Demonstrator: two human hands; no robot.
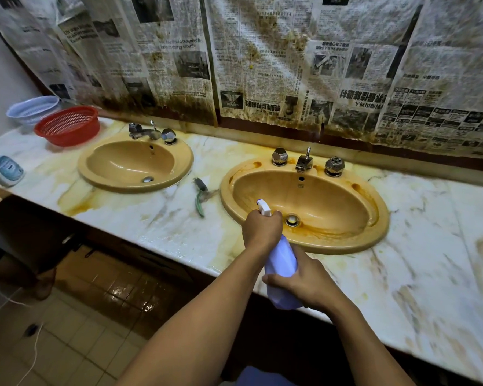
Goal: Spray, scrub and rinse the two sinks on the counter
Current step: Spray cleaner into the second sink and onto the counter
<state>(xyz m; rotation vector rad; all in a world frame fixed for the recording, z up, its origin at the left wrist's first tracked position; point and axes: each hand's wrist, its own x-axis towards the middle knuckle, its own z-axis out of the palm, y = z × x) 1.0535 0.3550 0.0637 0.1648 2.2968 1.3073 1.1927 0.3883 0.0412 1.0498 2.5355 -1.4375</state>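
- Spray bottle (280,263) held above the near edge of the counter (430,260), at the near-left rim of the right sink (374,218). Long axis tilted, base toward the body, nozzle (263,207) at the far end.
- Left hand (261,229) wrapped round the neck at the trigger; right hand (304,282) clasped round the lower body of the bottle.
- Nozzle aimed away and slightly leftward, over the near-left wall of the basin, close beside the drain (292,220).
- Right sink straight ahead of both hands, streaked brown around the drain and along the near wall. Left sink (135,185) well apart toward the left end of the counter, cleaner-looking.
- Green brush (200,196) lying on the counter between the two sinks, on the left hand's side, not held.
- Likely step: spraying the right sink, scrubbing not yet begun.
- Likely need: a swing of the nozzle rightward and toward the back edge, since the stained far and right walls lie off its present line.
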